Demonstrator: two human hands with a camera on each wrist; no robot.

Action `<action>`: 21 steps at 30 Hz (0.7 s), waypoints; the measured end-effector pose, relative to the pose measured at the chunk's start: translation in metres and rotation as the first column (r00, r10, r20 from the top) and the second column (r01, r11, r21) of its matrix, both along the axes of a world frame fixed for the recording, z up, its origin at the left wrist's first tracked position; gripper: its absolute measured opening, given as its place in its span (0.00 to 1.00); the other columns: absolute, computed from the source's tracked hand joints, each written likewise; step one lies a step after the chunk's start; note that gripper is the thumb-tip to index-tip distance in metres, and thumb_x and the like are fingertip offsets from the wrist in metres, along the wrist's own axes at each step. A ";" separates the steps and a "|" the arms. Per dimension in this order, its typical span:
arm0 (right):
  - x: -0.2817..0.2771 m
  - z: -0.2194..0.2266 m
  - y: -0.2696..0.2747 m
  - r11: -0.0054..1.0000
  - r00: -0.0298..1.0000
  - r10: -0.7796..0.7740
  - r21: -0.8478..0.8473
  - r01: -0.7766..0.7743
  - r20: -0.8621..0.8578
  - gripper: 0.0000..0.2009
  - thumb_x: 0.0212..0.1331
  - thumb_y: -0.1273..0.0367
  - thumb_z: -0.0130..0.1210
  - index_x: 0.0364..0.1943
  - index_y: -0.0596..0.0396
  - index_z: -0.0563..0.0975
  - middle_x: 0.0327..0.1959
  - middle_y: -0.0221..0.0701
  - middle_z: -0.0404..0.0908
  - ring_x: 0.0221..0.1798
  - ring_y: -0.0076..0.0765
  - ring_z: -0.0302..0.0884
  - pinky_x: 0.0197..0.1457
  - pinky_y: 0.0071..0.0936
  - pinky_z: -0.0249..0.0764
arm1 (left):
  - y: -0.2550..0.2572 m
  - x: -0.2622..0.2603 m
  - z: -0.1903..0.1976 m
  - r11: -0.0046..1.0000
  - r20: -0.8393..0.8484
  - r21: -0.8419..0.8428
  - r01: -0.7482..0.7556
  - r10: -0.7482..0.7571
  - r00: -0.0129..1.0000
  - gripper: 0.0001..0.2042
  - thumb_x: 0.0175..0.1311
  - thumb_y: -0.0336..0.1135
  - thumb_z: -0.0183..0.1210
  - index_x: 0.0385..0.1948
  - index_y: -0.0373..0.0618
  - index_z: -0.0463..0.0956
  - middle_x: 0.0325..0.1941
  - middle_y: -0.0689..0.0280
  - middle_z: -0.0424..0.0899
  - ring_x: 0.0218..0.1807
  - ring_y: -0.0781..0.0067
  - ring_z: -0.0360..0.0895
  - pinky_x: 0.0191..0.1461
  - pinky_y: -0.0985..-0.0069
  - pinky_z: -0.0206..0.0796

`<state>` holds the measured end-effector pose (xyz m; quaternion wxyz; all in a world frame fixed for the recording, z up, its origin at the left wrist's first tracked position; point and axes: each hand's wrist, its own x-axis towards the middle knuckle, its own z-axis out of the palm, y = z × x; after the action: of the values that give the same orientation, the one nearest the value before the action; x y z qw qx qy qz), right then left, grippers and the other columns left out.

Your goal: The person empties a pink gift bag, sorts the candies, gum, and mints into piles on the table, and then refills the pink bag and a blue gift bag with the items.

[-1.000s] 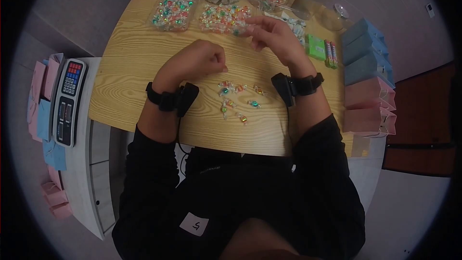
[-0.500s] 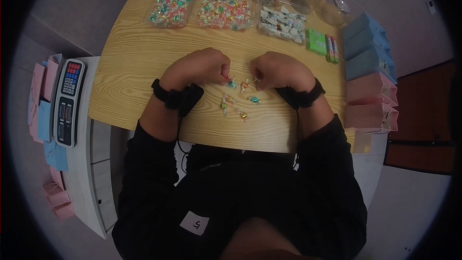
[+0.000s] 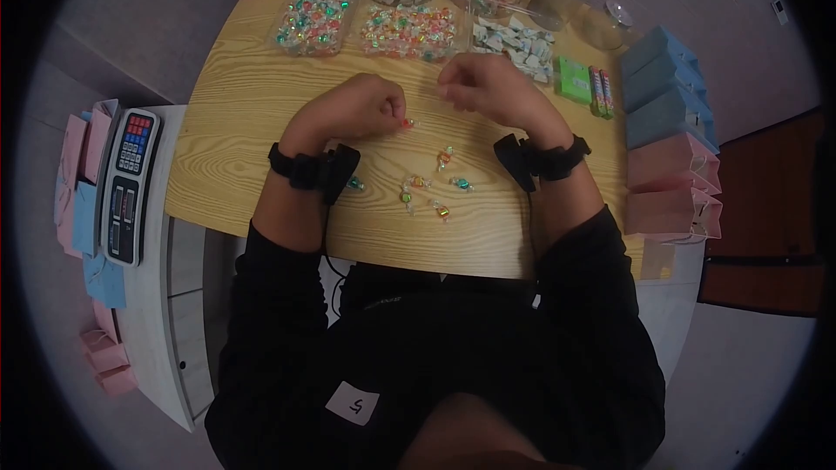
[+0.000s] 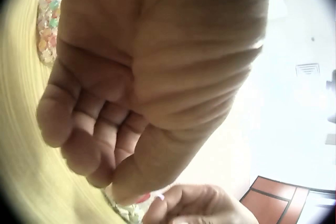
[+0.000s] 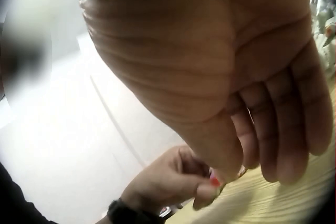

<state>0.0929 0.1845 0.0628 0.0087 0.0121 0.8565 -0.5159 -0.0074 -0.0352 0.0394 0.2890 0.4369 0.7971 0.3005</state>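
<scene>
My left hand (image 3: 355,109) is raised over the table, its thumb and forefinger pinching a red wrapped candy (image 3: 407,123). The same red candy (image 5: 214,181) shows at the fingertips in the right wrist view. Facing it, a little further forward and to the right, my right hand (image 3: 492,91) has its fingers bent and thumb against the forefinger. A small bit of wrapper (image 5: 241,171) peeks out at that thumb tip; the candy there is mostly hidden. Below the hands lie several loose candies, among them an orange one (image 3: 444,158) and a teal one (image 3: 461,184). Another teal candy (image 3: 355,183) lies near the left wrist.
Clear tubs of colourful candies (image 3: 318,22) and of white-wrapped sweets (image 3: 514,45) line the back of the table (image 3: 235,139). A green box (image 3: 574,79) stands right of them, beside blue bags (image 3: 666,96) and pink bags (image 3: 670,174). A scale (image 3: 129,183) sits far left.
My right hand came back to the loose candies, then moved forward again; the rightmost candy has gone from the table. My left hand dipped and rose with the red candy. A teal candy shifted left.
</scene>
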 end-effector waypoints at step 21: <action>0.032 -0.018 -0.094 0.578 0.724 0.689 0.625 -0.525 -0.029 0.10 0.53 0.76 0.54 0.39 0.59 0.81 0.45 0.35 0.78 0.50 0.45 0.75 0.50 0.33 0.76 | 0.001 -0.026 0.004 0.800 -0.003 0.458 -0.386 0.436 0.900 0.12 0.62 0.31 0.65 0.46 0.39 0.80 0.29 0.76 0.76 0.31 0.89 0.69 0.34 0.87 0.62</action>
<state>0.1249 0.0902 0.0452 0.0661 -0.3529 0.9132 -0.1925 -0.0330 -0.0337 0.0431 0.0651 0.3234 0.7966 0.5067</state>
